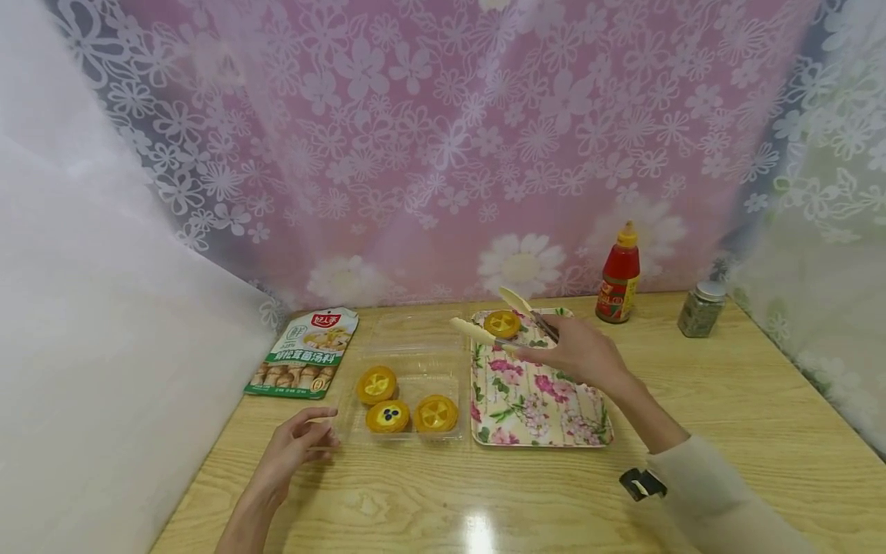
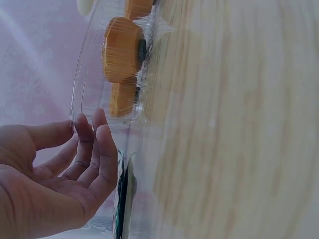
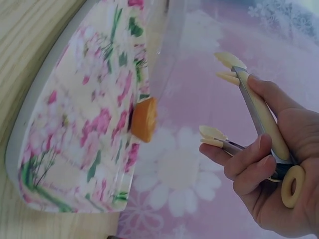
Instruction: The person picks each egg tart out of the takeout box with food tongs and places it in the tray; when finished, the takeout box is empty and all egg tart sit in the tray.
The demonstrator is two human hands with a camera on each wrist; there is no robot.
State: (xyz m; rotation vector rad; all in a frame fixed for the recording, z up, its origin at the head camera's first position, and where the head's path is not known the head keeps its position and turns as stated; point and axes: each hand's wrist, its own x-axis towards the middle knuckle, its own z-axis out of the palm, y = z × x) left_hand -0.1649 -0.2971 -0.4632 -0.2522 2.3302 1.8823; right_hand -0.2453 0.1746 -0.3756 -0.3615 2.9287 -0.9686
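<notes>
In the head view my right hand [image 1: 584,352] holds a pair of tongs [image 1: 477,332] above a flowered tray [image 1: 505,412]. The tongs' cream tips stand spread apart with nothing between them, as the right wrist view also shows. Near them an egg tart [image 1: 501,325] lies on the tray's far left part. To the left of the tray is a clear plastic box [image 1: 443,375] with its lid laid back. Three tarts [image 1: 435,414] sit in it, one topped with dark berries. With thumb and fingertips my left hand [image 2: 75,169] pinches the box's left edge.
A green and white food pouch [image 1: 302,354] lies flat at the back left. Behind the tray's right side stand a red sauce bottle [image 1: 619,277] and a small spice jar [image 1: 702,310]. A flowered curtain [image 1: 443,154] hangs along the table's far edge.
</notes>
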